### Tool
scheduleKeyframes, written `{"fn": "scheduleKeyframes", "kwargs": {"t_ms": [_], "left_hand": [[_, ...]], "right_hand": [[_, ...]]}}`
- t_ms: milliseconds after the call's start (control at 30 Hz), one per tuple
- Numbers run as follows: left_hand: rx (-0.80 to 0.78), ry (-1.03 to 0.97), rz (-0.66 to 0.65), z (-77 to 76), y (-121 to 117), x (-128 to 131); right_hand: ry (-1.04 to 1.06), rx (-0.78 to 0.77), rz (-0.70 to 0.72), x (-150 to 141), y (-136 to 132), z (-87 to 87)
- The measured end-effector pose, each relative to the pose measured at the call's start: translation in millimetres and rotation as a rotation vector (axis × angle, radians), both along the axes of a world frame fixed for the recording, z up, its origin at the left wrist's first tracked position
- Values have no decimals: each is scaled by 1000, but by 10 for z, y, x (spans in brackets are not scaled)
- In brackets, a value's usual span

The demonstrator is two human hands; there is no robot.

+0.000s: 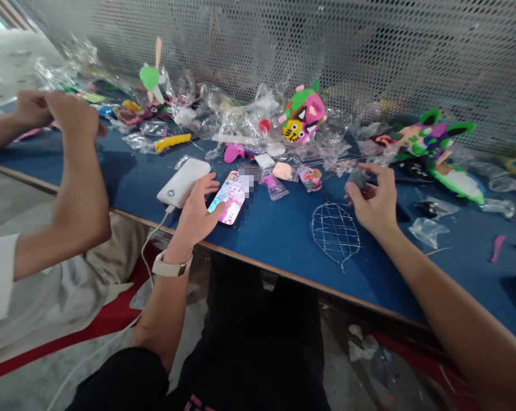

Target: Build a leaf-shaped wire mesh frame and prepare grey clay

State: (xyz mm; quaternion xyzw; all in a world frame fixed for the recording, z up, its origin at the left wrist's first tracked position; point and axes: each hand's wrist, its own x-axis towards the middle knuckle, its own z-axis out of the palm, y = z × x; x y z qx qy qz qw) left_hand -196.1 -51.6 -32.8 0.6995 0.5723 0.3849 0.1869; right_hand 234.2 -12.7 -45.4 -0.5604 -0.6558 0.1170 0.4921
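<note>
My left hand [198, 214] lies at the left edge of a lit smartphone [230, 200], fingers spread and thumb over its screen. A white power bank [184, 182] with a white cable sits just left of those fingers. Between thumb and fingers, my right hand [378, 197] pinches a lump of dark grey clay [358, 178], raised slightly over the table. Below and left of it lies a leaf-shaped wire frame [335, 233] with crossing wires, flat on the blue tabletop [275, 234].
A co-worker's hands [65, 111] are at the far left. Along the perforated metal panel [283, 40] stand a colourful clay model with a cat face [303, 117], another clay model [433, 137] and plastic bags. A yellow clay strip [172, 141] and small clay pieces lie nearer.
</note>
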Motion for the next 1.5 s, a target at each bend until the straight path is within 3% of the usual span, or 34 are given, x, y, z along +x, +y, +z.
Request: {"fn": "scheduleKeyframes", "kwargs": {"t_ms": [200, 467, 900, 1500], "left_hand": [[9, -11, 1, -6, -2, 6], [4, -14, -2, -1, -6, 6], [24, 18, 6, -9, -13, 13], [34, 30, -7, -13, -24, 11]], "right_hand": [[-49, 87, -10, -6, -14, 39], [49, 69, -41, 1, 23, -20], [-81, 213, -124, -96, -58, 143], [-211, 172, -122, -65, -104, 199]]}}
